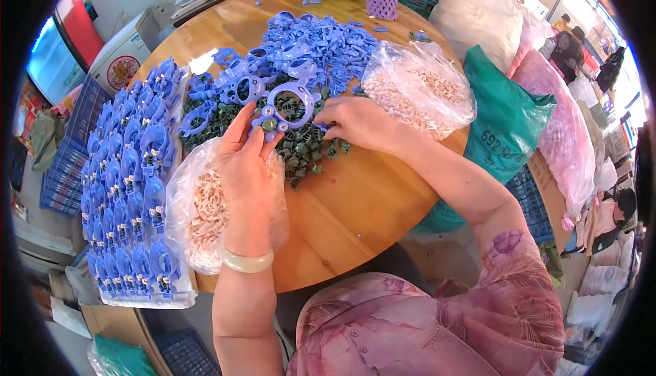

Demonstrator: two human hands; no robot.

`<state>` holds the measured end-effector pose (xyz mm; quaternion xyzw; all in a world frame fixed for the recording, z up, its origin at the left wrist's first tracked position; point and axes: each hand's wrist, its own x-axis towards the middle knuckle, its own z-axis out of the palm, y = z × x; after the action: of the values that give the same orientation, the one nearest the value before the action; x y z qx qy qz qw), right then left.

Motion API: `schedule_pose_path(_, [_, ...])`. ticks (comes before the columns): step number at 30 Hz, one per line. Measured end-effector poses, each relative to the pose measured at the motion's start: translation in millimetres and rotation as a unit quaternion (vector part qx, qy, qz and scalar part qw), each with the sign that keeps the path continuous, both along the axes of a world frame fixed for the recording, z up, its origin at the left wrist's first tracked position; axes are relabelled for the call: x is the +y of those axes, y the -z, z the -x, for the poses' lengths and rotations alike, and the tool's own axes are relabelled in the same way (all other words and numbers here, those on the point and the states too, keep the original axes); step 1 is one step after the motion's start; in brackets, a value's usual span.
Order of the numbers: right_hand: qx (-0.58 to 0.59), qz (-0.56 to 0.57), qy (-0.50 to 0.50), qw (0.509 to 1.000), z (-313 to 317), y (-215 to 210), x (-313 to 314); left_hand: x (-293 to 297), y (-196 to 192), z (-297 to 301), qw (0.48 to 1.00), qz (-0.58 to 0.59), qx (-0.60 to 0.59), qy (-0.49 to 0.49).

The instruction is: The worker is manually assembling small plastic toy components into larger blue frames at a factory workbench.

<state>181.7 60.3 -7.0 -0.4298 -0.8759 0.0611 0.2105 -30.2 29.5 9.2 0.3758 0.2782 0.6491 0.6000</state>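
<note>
Blue plastic ring [278,121] | left hand [243,161] pinching it | right hand [357,122] curled, grip unclear | blocky dark-green bits [301,152]

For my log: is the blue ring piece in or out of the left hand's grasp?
In: the left hand grips the blue ring piece by its lower end.

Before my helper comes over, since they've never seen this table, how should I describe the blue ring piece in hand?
On the round wooden table, find the heap of small dark green parts. Over it, the left hand holds a blue ring piece. Unlike the other blue rings nearby, it is held up, with a dark green part at its lower end.
</note>
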Motion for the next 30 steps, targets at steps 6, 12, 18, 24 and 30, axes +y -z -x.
schedule_pose_path(6, [0.21,0.122,0.049,0.969,-14,-20,-10,0,2,-1,1.0,0.009,0.014,0.0])
schedule_pose_path(12, [0.531,0.303,0.041,0.79,-33,-55,-33,-9,4,-12,0.998,0.021,0.039,0.035])
schedule_pose_path(18, [0.386,0.202,-0.016,0.9,5,-59,-51,-16,10,-22,0.994,0.035,0.081,0.064])
schedule_pose_path(24, [0.167,-0.108,-0.065,0.978,3,-48,-40,-17,7,-22,0.993,0.044,0.076,0.084])
schedule_pose_path(30, [0.202,-0.086,-0.086,0.972,-3,-45,-30,-21,1,-20,0.988,0.074,0.086,0.103])
